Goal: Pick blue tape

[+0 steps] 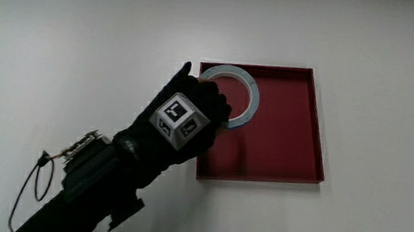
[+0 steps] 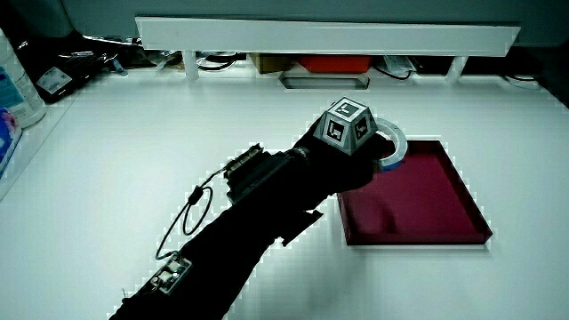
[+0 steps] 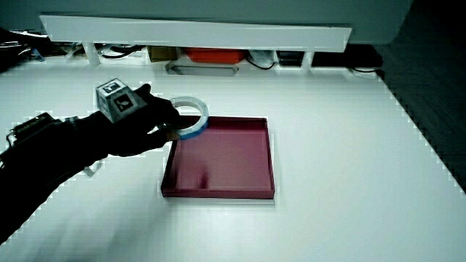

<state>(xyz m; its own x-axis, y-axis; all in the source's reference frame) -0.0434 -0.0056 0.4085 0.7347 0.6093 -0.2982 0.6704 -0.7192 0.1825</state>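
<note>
While the gloved fingers (image 3: 166, 120) curl round one side of the blue tape (image 1: 233, 96), the hand (image 1: 183, 121) has the ring firmly in its grasp, pinched at the part of the rim nearest the forearm. In a side view the tape (image 3: 191, 116) sits tilted and raised, clear of the red tray (image 3: 247, 182) floor, hanging over the tray's corner farthest from the person on the hand's side. The pale top face of the ring shows, with a strip of blue along its lower edge, and its open centre is plain to see from above. The patterned cube (image 2: 348, 125) rides on the back of the hand, just beside the tape (image 2: 391, 142). The hand itself hovers over the tray's edge, the forearm (image 2: 231, 240) trailing back across the white table (image 1: 62, 33) toward the person, a small device with a looped wire (image 1: 33, 183) strapped at the wrist. The tray (image 1: 281, 138) lies flat on the table, well in from its edges, its dark red floor bare. At the table's edge farthest from the person runs a low white partition (image 3: 196, 33).
</note>
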